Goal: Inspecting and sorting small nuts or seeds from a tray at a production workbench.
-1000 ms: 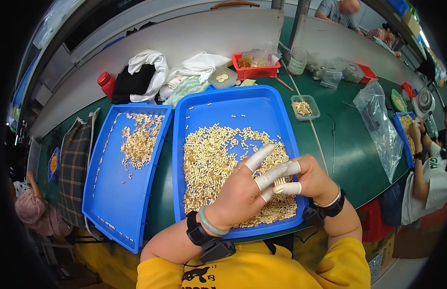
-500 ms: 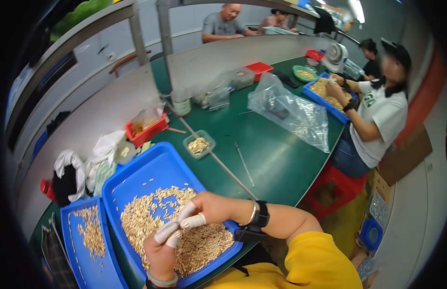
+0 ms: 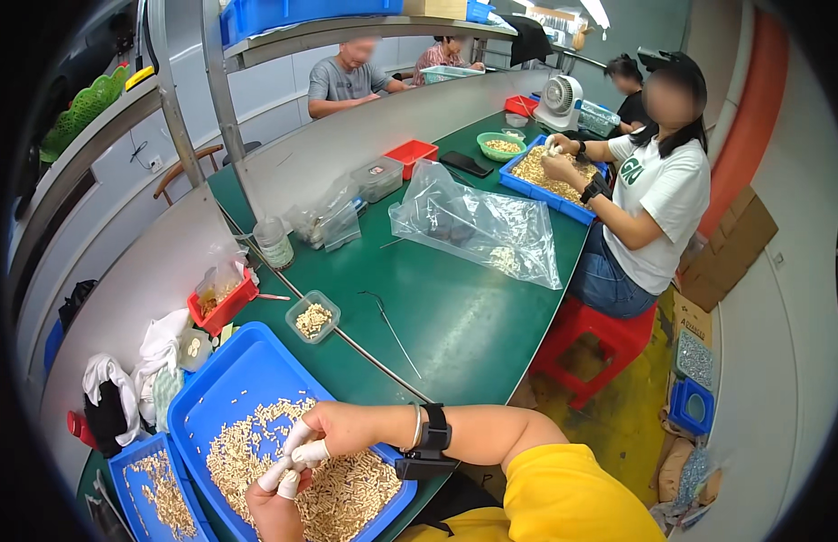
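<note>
Both my hands meet above a blue tray (image 3: 222,372) spread with small gold-coloured cylindrical pieces (image 3: 356,488). White finger cots cover the thumb and fingertips I can see. My left hand (image 3: 276,506) comes from below, its thumb and finger pinched together. From the right reaches my right hand (image 3: 342,428), also pinching, its fingertips against those of the left. Whatever lies between the fingertips is too small and covered to name. A bracelet and a black wrist device are on my right wrist. Beside the big tray, a narrower blue tray (image 3: 130,495) holds more such pieces.
On the green table (image 3: 455,334) stand a clear tub (image 3: 312,316) of pieces, a thin metal tool (image 3: 401,345), a red bin (image 3: 222,303) and a clear plastic bag (image 3: 478,226). At the right a co-worker (image 3: 658,181) handles pieces over another blue tray (image 3: 563,203). A partition runs behind.
The whole view has shifted, so the table and co-workers appear further left and more of the right side shows. My hands stay pinched together over the tray.
</note>
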Action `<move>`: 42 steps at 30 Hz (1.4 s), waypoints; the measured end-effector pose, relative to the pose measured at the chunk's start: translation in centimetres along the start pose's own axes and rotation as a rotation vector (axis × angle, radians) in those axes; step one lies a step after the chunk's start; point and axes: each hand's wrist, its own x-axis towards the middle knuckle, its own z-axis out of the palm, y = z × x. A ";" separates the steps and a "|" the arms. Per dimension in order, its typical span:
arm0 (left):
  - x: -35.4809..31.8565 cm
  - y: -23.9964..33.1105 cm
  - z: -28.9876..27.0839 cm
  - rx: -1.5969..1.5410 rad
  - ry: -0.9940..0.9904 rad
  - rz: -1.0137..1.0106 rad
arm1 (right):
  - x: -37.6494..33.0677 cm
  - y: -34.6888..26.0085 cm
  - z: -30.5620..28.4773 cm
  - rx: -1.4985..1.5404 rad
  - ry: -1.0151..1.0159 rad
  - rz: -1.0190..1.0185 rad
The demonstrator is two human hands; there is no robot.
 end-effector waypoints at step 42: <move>0.1 2.7 0.1 0.072 -0.100 -0.121 | 0.0 0.2 -0.5 -0.011 -0.090 0.053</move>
